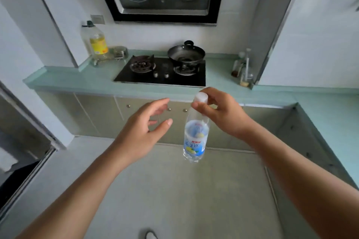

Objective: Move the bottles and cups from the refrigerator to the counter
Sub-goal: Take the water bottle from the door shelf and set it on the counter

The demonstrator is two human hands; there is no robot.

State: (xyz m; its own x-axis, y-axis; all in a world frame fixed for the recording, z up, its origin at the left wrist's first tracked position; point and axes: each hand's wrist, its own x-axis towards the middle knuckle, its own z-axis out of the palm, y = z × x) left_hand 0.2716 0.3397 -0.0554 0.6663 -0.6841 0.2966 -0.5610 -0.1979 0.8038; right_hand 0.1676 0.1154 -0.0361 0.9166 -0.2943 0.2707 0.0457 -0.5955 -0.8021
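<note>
- Bottle [195, 141] of clear plastic, hanging upright over the floor [174, 190], just short of the bench's [87, 79] front edge and in line with the gas hob [161, 72]; it touches nothing below.
- Right hand [219, 110] carries it from the top alone, its fingers [200, 106] pinching the neck just under the white screw cap [201, 97].
- Left hand [139, 132] is just beside the bottle and apart from it, its fingers [155, 103] spread and loosely bent, holding nothing.
- Handling, as a guess:
  - The liquid seems to reach the shoulder, so it is probably moderately heavy for a neck pinch and free to swing.
  - The thin wall will likely dent under a squeeze, and may be cold and damp if it came out of the fridge.
  - The neck ring gives the pinch a stop. A surer hold would be round the waist at the label, or a palm under the base.
  - It is not fragile, but it is tall and narrow, so it should be set down flat and away from the bench edge.
- Label [194, 146]:
  - It is blue and white with yellow lemon pictures.
  - The large white Chinese characters include one that looks like 水.
  - The red strip above them is too blurred to read.
- Oil jug [96, 41] at the bench's back left corner has a yellow label whose print is too small to read.
- Lidded wok [186, 53] sits on the hob's right burner.
</note>
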